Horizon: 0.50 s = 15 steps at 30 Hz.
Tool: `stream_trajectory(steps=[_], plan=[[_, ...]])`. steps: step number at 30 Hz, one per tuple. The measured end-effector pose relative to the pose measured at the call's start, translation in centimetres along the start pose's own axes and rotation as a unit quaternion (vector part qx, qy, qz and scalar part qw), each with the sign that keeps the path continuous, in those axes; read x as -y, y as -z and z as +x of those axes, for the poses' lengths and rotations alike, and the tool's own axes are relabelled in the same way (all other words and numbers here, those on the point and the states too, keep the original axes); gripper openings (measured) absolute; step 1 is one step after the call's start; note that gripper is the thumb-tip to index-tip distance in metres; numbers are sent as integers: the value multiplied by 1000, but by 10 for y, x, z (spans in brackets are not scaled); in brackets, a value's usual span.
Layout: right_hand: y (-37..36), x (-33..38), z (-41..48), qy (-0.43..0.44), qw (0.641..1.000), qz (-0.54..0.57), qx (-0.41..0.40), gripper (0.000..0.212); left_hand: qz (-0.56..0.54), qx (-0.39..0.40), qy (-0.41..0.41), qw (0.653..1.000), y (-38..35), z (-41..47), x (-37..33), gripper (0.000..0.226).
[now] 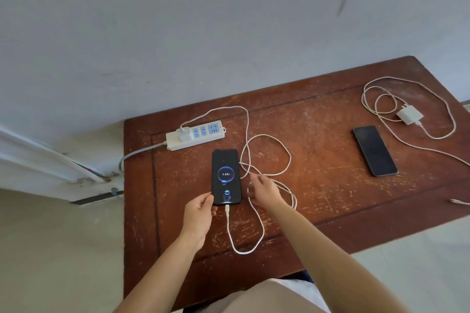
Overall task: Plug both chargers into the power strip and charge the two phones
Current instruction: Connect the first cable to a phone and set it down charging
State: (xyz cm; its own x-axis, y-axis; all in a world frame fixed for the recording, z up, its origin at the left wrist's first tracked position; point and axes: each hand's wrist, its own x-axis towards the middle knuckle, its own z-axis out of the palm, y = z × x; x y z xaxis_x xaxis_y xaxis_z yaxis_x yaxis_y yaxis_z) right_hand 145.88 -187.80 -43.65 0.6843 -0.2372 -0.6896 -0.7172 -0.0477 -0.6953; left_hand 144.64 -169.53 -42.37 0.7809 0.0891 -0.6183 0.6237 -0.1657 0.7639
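A white power strip [203, 138] lies at the table's far left with one white charger [184, 133] plugged into it. Its white cable [264, 157] loops across the table to the bottom of a black phone [226, 176], whose screen shows a charging animation reading 44%. My left hand [199, 215] touches that phone's lower left corner. My right hand [263, 192] hovers just right of the phone with fingers apart, over the cable. A second black phone [375, 150] lies dark at the right. A second white charger [410, 114] with its coiled cable [381, 99] lies unplugged at the far right.
The brown wooden table [318, 134] stands against a pale wall. The strip's grey lead [137, 154] drops off the left edge toward the floor. A loose white cable end [459, 201] lies by the right edge. My lap shows at the bottom.
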Motion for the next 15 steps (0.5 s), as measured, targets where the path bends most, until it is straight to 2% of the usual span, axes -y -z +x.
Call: stream_trajectory(steps=[2,6,10,15], plan=[[-1,-18,-1,18,994,-108,-24,27,20,-17,10,1000,3,6,12,28],[-5,-33,-6,55,978,-196,-54,35,38,-35,21,998,6,13,25,31],[-7,-36,-3,73,965,-244,-58,33,48,-44,24,998,7,17,33,32],[-5,-36,0,88,964,-242,-57,31,71,-59,17,996,9,17,39,33]])
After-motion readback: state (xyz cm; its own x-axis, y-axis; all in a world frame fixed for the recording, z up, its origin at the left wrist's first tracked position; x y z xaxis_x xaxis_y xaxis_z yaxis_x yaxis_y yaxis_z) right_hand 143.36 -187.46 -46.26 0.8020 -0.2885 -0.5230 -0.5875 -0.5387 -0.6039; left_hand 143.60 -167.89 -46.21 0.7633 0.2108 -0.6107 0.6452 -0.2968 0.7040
